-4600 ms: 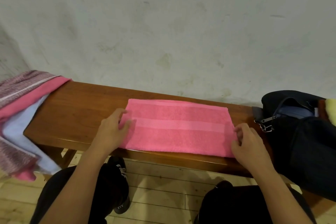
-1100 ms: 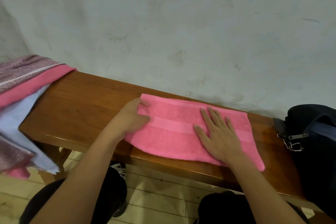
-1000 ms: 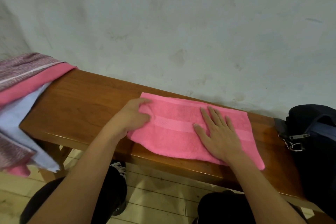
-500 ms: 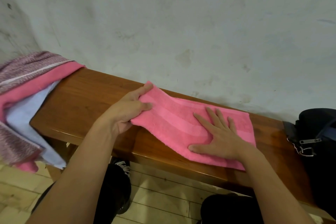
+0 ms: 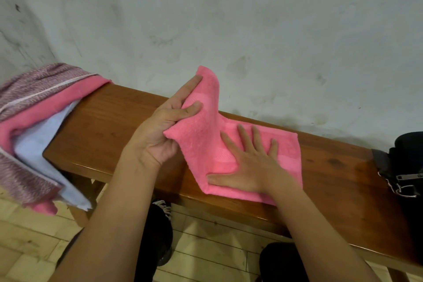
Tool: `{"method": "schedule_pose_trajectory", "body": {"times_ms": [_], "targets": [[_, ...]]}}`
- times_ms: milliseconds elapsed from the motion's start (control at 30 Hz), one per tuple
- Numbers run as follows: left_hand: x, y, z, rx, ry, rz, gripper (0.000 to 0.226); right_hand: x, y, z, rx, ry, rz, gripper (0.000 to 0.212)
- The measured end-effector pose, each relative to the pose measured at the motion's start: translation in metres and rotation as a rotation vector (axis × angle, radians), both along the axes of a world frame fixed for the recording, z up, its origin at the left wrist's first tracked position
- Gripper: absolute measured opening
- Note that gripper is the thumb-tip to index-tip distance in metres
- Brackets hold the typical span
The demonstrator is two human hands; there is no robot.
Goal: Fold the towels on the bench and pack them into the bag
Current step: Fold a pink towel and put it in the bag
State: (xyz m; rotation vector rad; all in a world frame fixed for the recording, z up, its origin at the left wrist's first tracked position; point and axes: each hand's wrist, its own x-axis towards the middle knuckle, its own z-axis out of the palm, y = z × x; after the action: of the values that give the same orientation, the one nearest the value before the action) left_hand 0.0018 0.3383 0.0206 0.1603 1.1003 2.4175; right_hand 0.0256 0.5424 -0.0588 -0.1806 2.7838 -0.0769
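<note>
Pink terry under both my hands right now: the pink towel lies on the wooden table, its right half flat on the wood, its left end raised up off it. My left hand grips that raised end, thumb on top and fingers curled behind the cloth, palm turned up toward me. My right hand is spread flat, fingers straight and apart, pressing the flat half down near the front edge. Off at the table's left end, a heap of other towels, pink, pale blue and woven purple, hangs over the side. At the far right, the dark bag sits on the table, a zipper pull showing.
</note>
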Motion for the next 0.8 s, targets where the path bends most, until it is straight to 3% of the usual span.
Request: {"method": "schedule_pose_trajectory", "body": {"times_ms": [367, 567, 800], "targets": [[-0.001, 0.042, -0.009, -0.002, -0.084, -0.105, 0.062, -0.003, -0.025, -0.004, 0.030, 0.094, 0.047, 0.118], [-0.001, 0.038, -0.001, -0.004, -0.110, -0.014, 0.060, 0.009, -0.010, -0.006, -0.065, 0.271, 0.082, 0.099], [0.000, 0.042, -0.007, -0.191, -0.045, -0.020, 0.073, 0.027, 0.046, 0.001, 0.007, 0.289, 0.039, 0.091]]}}
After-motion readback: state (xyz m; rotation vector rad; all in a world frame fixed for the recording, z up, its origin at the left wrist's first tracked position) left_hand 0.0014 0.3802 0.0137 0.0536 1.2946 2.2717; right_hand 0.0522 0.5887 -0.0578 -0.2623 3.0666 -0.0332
